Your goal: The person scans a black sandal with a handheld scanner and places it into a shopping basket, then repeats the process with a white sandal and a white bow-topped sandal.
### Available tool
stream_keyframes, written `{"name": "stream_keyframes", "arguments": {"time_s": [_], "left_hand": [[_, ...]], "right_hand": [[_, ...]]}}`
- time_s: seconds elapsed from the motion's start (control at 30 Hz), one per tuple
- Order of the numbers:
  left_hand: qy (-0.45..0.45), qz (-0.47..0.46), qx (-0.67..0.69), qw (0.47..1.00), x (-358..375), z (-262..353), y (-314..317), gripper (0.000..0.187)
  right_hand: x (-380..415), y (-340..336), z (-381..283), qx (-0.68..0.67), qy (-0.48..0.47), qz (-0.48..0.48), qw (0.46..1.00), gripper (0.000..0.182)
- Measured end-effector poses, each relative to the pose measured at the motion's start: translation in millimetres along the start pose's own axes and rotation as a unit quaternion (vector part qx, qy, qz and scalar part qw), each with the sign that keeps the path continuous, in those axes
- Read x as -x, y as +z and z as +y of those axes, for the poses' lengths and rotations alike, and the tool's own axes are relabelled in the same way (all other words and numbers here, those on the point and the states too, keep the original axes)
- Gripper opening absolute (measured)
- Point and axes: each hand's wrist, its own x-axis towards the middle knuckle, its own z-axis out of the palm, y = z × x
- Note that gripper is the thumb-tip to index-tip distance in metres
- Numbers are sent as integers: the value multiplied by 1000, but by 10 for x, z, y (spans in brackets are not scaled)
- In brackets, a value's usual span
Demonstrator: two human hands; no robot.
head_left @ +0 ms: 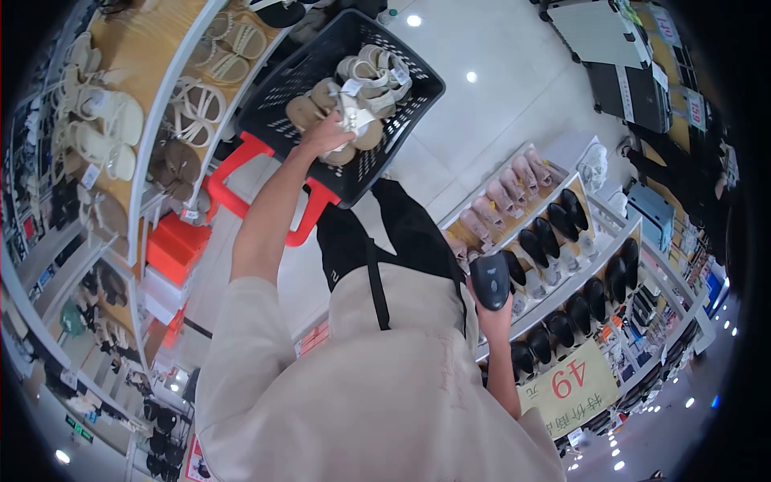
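My left hand [324, 135] reaches into a black plastic basket [401, 120] and grips a cream strappy sandal [356, 112] with a tag on it. Several more beige and cream sandals [377, 68] lie in the basket. The basket has red handles [241, 161] and sits on the floor in front of my legs. My right hand [496, 315] is held close to my body at the right. It is closed around a black handheld barcode scanner [490, 279], apart from the basket.
A wooden shelf unit [152, 48] with cream and brown sandals stands at the left, with orange shoe boxes [173, 245] below. At the right, a tiered rack [554, 241] holds pink and black shoes above a yellow "49" price sign [572, 386]. Suitcases [626, 80] stand farther off.
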Motion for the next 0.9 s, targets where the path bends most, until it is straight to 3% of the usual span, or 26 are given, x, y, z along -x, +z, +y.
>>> {"name": "stream_keyframes", "arguments": {"time_s": [0.07,0.13,0.3,0.4,0.47,0.53,0.63,0.77,0.83,0.87,0.9], "left_hand": [[-26,1,-7,1000,-203,-99,138,79],[-49,11,7,999,-422,-218,323,79],[-31,114,35,992,-698,-373,738,67],[-91,64,-1,994,-399,-81,622,58],[-22,-21,19,999,-362,-171,701,51],[-12,-61,25,998,-19,-1,545,47],[80,42,89,992,844,297,299,41],[107,216,163,957,2139,689,-267,29],[160,437,127,876,2549,577,-456,32],[152,451,122,871,2692,470,-531,32],[113,558,65,819,2820,331,-573,38]], "right_hand": [[-23,-23,77,0,-17,8,1000,27],[-6,-66,104,26,30,11,999,27],[-51,-110,171,-21,24,-1,1000,29],[-101,-200,64,41,32,-13,999,29],[-151,-193,-14,28,-13,-15,999,28],[-194,-179,-134,10,-59,-18,998,27],[-288,-183,-233,-11,-112,-84,990,24],[-498,-99,-459,-13,-185,-121,975,24],[-665,-26,-590,-14,-209,-165,964,25],[-738,11,-635,-9,-218,-191,957,26],[-796,66,-681,-5,-232,-176,957,27]]}}
